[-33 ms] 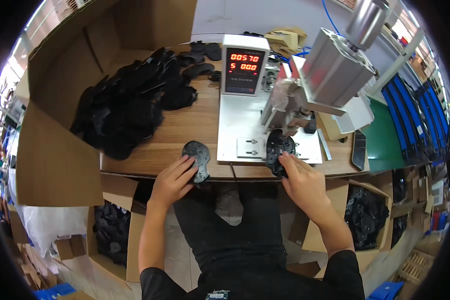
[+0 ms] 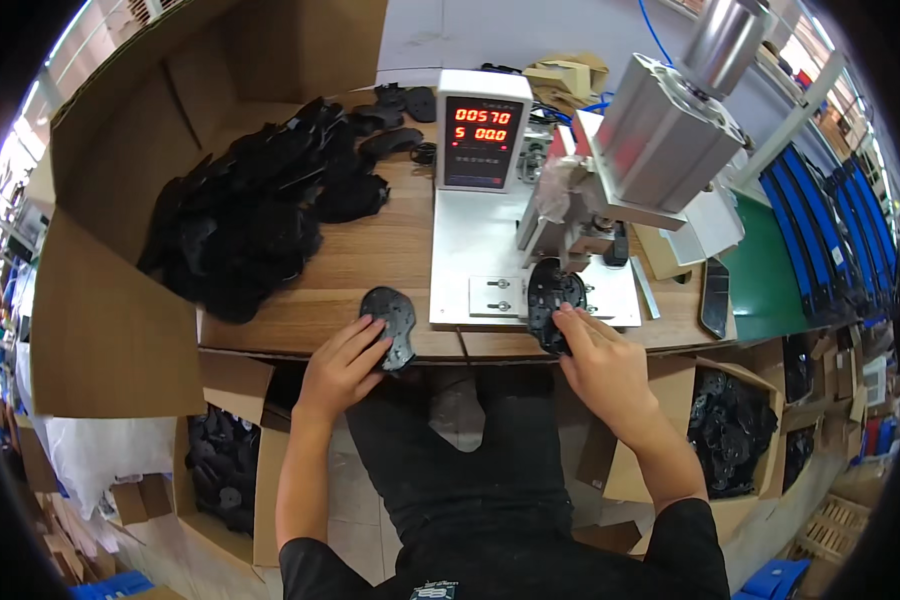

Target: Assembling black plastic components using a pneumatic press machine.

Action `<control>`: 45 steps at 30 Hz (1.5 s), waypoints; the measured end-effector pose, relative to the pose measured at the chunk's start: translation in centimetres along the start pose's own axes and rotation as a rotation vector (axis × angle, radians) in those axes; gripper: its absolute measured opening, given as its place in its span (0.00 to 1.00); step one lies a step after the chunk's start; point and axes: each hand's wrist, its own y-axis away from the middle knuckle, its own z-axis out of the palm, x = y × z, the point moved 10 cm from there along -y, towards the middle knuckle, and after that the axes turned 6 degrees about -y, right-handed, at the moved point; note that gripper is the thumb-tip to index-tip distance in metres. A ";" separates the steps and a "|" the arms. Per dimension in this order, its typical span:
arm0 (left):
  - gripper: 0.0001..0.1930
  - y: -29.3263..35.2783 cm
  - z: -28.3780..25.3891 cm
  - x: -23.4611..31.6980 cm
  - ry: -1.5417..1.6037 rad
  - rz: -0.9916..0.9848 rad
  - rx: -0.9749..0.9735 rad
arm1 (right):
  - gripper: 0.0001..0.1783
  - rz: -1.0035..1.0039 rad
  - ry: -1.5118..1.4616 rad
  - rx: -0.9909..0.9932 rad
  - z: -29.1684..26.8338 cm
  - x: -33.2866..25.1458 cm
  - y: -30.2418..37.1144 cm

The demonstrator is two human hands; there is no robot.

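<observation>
My left hand (image 2: 338, 368) is closed on a black moulded plastic shell (image 2: 396, 308) at the table's front edge, its fingers over the shell's near left side. Another black plastic shell (image 2: 542, 300) lies under the head of a bench press (image 2: 582, 238), on the front of its silver base plate (image 2: 458, 240). The near end of that shell is gripped by my right hand (image 2: 610, 372), thumb and fingertips against its right side. How far each thumb reaches beneath is hidden. A white counter box (image 2: 486, 132) with red lit digits stands at the back of the base plate.
A large open carton (image 2: 120, 340) on the left spills a heap of black parts (image 2: 260, 200) onto the wooden table (image 2: 360, 255). Cartons of black parts (image 2: 225, 470) (image 2: 732, 430) stand below on both sides. A phone-like black slab (image 2: 715, 298) lies at the right edge.
</observation>
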 end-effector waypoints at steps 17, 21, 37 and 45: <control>0.14 -13.9 2.2 13.9 0.253 0.497 0.302 | 0.19 0.546 -0.285 0.594 -8.4 17.8 18.1; 0.16 -13.6 3.7 14.4 0.263 0.428 0.247 | 0.17 0.969 -0.211 0.711 -8.2 27.0 35.2; 0.14 -13.8 3.8 13.9 0.311 0.397 0.188 | 0.25 1.074 0.286 0.371 -3.5 31.1 46.2; 0.22 -13.5 4.0 13.9 0.326 0.299 0.234 | 0.26 0.219 -0.395 0.260 -3.6 9.7 9.2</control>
